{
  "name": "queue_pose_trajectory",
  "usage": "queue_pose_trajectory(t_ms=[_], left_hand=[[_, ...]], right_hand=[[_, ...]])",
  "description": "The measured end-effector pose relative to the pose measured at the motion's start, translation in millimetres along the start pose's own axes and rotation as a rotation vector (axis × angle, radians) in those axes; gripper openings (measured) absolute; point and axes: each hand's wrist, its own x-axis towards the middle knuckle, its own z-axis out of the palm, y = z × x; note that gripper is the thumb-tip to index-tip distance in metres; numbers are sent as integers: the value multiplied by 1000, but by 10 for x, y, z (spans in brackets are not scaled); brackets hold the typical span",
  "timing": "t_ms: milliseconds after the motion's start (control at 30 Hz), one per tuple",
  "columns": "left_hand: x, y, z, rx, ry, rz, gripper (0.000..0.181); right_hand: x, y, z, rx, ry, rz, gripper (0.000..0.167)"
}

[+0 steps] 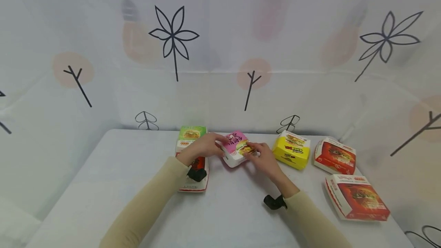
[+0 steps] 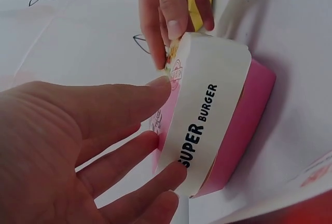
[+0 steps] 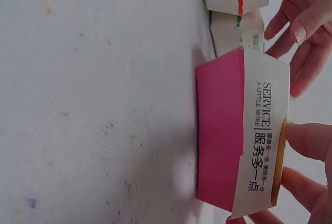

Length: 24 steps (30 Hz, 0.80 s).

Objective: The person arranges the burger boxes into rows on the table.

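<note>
A pink and white burger box (image 1: pixel 235 143) sits between both hands near the table's far edge, with "SUPER BURGER" on one side in the left wrist view. My left hand (image 1: pixel 206 145) is at its left end, thumb and fingers spread by the lid's edge (image 2: pixel 205 94). From the other end, my right hand (image 1: pixel 263 160) touches the lid with its fingertips; in the right wrist view thumb and forefinger rest along the upper edge of the white side (image 3: pixel 262 136). The box's bottom is on the table. Beneath my left forearm, a red and white box (image 1: pixel 194 183) is partly hidden.
A green and white box (image 1: pixel 191 133) stands behind the partly hidden red one. Right of my right hand is a yellow box (image 1: pixel 292 149). Two more red and white boxes, one farther back (image 1: pixel 335 156) and one nearer (image 1: pixel 361 196), line the table's right side. A patterned cloth hangs behind.
</note>
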Motion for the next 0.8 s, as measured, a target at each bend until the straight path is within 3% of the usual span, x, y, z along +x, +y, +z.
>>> queue_pose_trajectory(t_ms=[267, 600, 800], left_hand=[[40, -24, -3, 42, 13, -17, 53], [85, 5, 26, 64, -5, -32, 54], [111, 8, 26, 102, 2, -28, 57]], right_hand=[[-35, -41, 28, -44, 22, -20, 52], [41, 5, -2, 9, -54, -33, 60], [73, 18, 29, -5, -50, -28, 60]])
